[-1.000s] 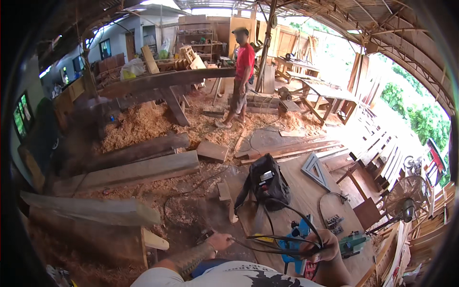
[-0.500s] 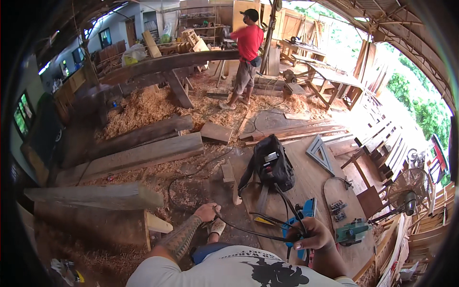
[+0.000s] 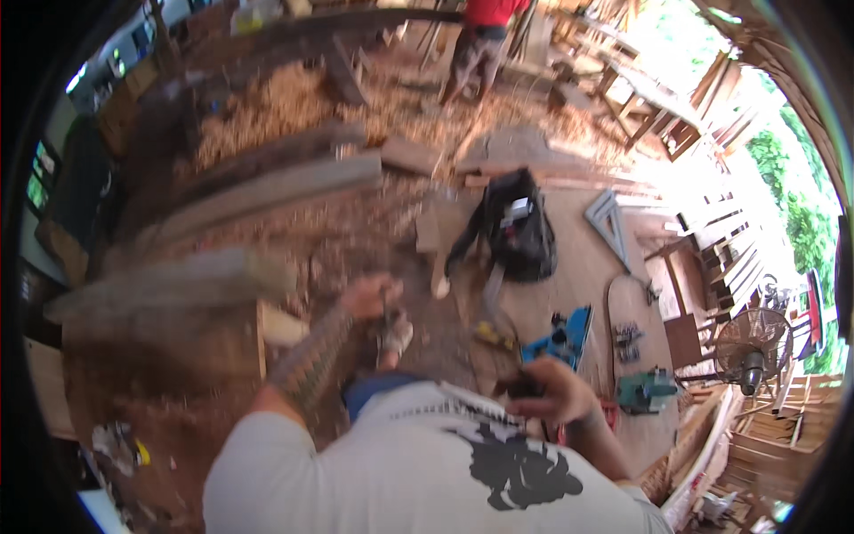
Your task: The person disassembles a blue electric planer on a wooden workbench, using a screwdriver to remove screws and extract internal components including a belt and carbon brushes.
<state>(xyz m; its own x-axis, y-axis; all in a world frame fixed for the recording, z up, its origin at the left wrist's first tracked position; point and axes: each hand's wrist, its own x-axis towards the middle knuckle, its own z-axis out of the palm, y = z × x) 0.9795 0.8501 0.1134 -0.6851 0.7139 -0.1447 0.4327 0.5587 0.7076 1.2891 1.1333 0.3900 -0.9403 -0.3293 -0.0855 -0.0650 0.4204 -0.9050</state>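
Note:
My left hand [image 3: 372,295] is blurred out over the floor, with its fingers closed on a dark strand that looks like a black cable. Closer to my body, my right hand [image 3: 562,392] is closed around a dark bundle of the black cable [image 3: 523,384]. The stretch of cable between the hands is too blurred to follow. Just beyond my right hand lies a blue tool [image 3: 562,336] on a plywood sheet [image 3: 578,267]. Beside it are a yellow-and-dark item [image 3: 494,336] and a green power tool [image 3: 645,392]. A black bag [image 3: 516,227] sits farther out on the sheet.
A grey triangular square [image 3: 608,227] lies on the plywood. At right stands a fan [image 3: 752,351]. Thick timber beams [image 3: 267,191] and wood shavings [image 3: 267,116] cover the left and far floor. Another person [image 3: 485,53] stands at the far side.
My view has tilted downward and blurred. My left hand has moved away from me, and my right hand has come up nearer the blue tool. The cable loops no longer show clearly.

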